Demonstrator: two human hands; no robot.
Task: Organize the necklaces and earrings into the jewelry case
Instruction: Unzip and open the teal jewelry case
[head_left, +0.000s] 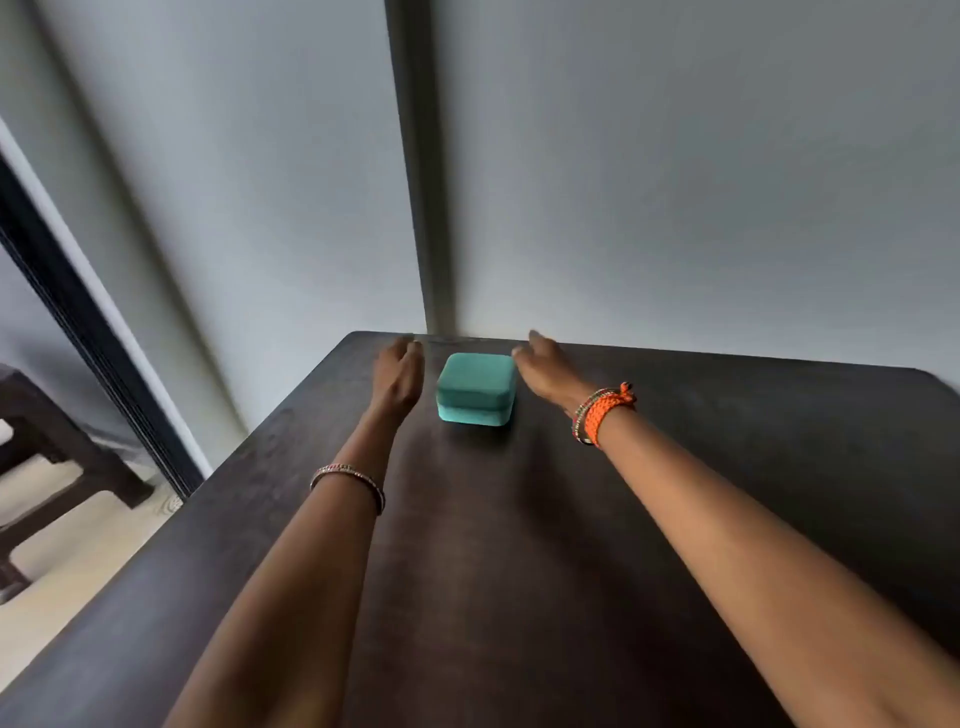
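- Two bare forearms reach forward from the near edge over the dark wooden bench (519, 571).
- Left forearm carries a thin beaded bangle (347, 482); right wrist carries an orange braided band (605, 410) with slimmer bangles stacked against it.
- Jewelry case (477, 388): teal, square with rounded corners, lid down, seam showing around the sides. Sits on the bench toward the far edge, close to the wall. No brand, label or writing legible on it.
- Left hand (399, 375): just beside the case's left side, fingers extended and loose, grip holding nothing. Motion blur at the fingertips; contact with the case cannot be told.
- Right hand (545, 364): at the case's far right corner, fingers stretched forward, grip wide, holding nothing. Blurred; touching or just apart cannot be told.
- Case lies between the two hands.
- Pale grey wall (675, 182) behind the bench, with a dark vertical strip (415, 156) running down to the far edge.
- Dark wooden furniture (57, 467) on the pale floor at far left.
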